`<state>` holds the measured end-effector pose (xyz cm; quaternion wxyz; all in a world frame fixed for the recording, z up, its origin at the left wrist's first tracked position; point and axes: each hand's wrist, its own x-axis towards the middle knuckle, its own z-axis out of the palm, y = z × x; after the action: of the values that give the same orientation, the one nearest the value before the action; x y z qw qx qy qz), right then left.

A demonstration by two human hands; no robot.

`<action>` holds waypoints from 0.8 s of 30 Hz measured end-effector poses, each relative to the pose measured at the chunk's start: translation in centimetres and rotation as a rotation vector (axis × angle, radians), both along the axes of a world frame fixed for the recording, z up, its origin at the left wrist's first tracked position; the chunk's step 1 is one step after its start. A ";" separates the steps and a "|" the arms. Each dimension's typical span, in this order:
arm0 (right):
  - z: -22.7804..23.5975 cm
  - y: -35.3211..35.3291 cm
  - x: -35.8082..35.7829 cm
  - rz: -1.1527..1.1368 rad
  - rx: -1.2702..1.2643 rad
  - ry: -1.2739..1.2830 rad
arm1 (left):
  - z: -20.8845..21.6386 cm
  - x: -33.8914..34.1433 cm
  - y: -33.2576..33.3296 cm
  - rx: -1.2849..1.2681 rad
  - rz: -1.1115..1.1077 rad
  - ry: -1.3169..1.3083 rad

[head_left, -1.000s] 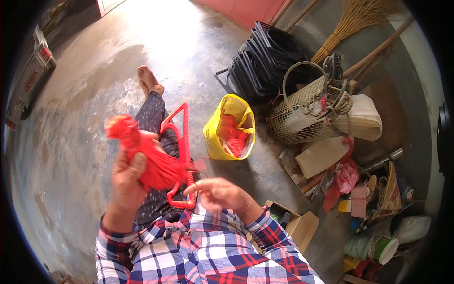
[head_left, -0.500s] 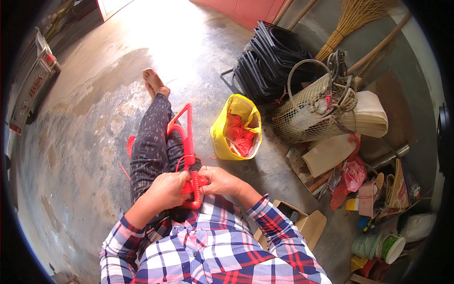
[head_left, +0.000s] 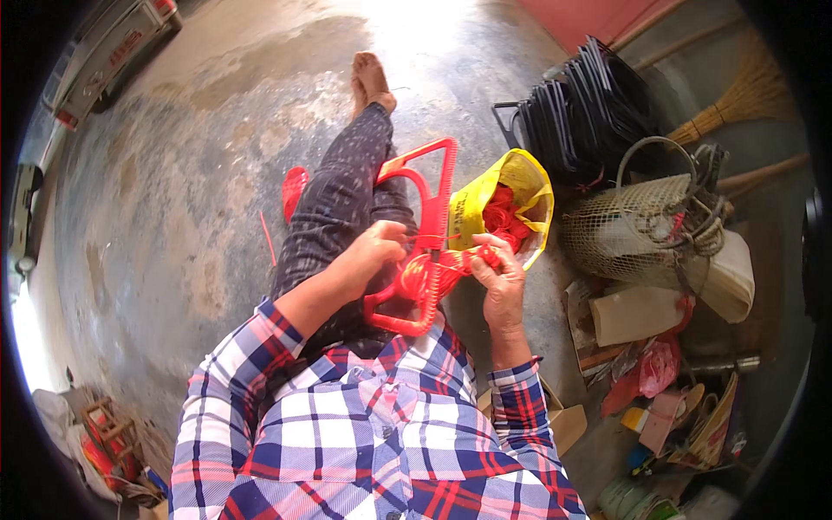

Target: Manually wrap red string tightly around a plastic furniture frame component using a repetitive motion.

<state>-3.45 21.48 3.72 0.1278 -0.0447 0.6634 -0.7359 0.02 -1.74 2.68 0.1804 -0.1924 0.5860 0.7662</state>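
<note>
The person sits on the concrete floor (head_left: 173, 217) with the legs stretched forward, and a red plastic frame (head_left: 422, 234) with a toothed edge lies across the lap, one end pointing up and away, the other end near the checked shirt (head_left: 364, 433). The left hand (head_left: 374, 253) rests on the middle of the frame, its fingers curled together around the frame's bar. The right hand (head_left: 501, 282) is just beside the frame on its right side, and its grip is clamped on a bundle of red string (head_left: 442, 270) that is wound around the toothed edge; the string runs between both hands and touches the frame. Behind the right hand, touching the floor, stands a yellow plastic bag (head_left: 520, 186), open at the top, with more red string inside. To the right of the bag lies a woven basket (head_left: 637, 230) on its side, and behind it is a stack of black frames (head_left: 581, 113). A small red piece (head_left: 295, 192) lies on the floor just beside the left leg. A cardboard box (head_left: 568, 425) is near the right elbow.
</note>
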 end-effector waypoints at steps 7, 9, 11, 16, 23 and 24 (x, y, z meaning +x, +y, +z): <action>-1.7 3.1 -2.1 -0.422 -0.395 0.056 | -0.7 -0.6 1.2 0.197 -0.007 -0.066; 1.9 5.4 -3.8 -0.566 -0.707 -0.107 | -0.7 -0.6 1.8 0.179 0.031 -0.096; 3.2 7.6 -4.4 -0.436 -0.683 0.051 | -0.3 -0.6 2.2 0.168 0.022 -0.080; 4.1 16.4 -5.7 0.040 -1.000 0.149 | -0.4 0.4 2.6 0.226 -0.039 -0.044; 4.4 6.3 -0.7 0.151 -0.784 -0.190 | 0.4 1.2 2.8 0.169 -0.070 -0.061; 2.0 4.5 0.0 0.110 -0.403 -0.089 | 0.7 1.4 2.8 0.151 -0.078 -0.049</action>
<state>-3.42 25.95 5.74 0.1856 -0.0729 0.4932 -0.8468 1.38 1.05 3.33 0.2385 -0.1738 0.5292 0.7956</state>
